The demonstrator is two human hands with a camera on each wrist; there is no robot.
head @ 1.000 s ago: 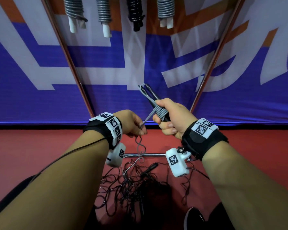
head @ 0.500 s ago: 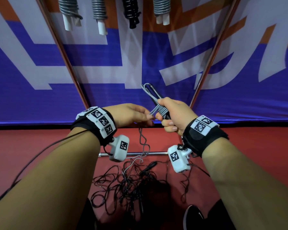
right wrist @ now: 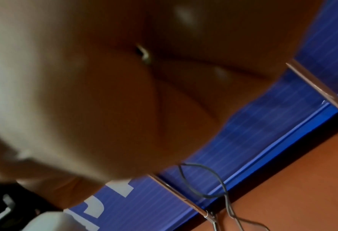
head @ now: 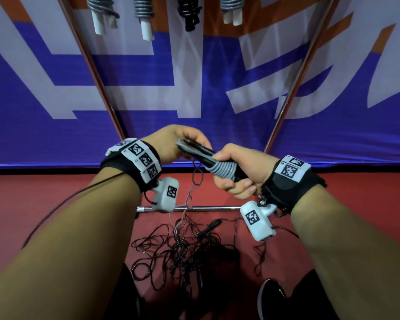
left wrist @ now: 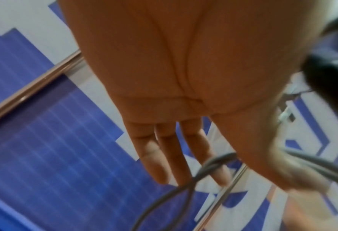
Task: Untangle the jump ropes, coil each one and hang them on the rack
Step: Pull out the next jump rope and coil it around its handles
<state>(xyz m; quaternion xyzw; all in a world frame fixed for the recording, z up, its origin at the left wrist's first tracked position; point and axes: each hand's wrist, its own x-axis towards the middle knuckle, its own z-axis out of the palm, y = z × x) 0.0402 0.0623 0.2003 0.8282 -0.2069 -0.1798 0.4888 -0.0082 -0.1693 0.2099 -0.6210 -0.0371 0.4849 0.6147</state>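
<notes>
My right hand (head: pixel 237 181) grips the black handles of a grey jump rope (head: pixel 222 168), with grey turns wound round them. The bundle lies tilted up to the left. At its looped end my left hand (head: pixel 194 144) pinches the rope; in the left wrist view three fingers (left wrist: pixel 164 156) lie straight while a grey loop (left wrist: pixel 209 165) crosses by the thumb. The rope's free length (head: pixel 195 181) hangs twisted down to a tangle of dark ropes (head: pixel 183 255) on the red floor. The right wrist view shows mostly my palm (right wrist: pixel 124 93), blurred.
Several coiled ropes (head: pixel 143 12) hang from the rack at the top. Its copper legs (head: pixel 97 77) slant down on both sides, and a steel bar (head: pixel 206 207) lies across the floor. A blue banner (head: pixel 44 139) stands behind. My black shoe (head: pixel 273 296) is near the tangle.
My left hand rose from below the bundle to its looped end. The bundle tipped from upright to slanting left, and more grey turns wrap the handles.
</notes>
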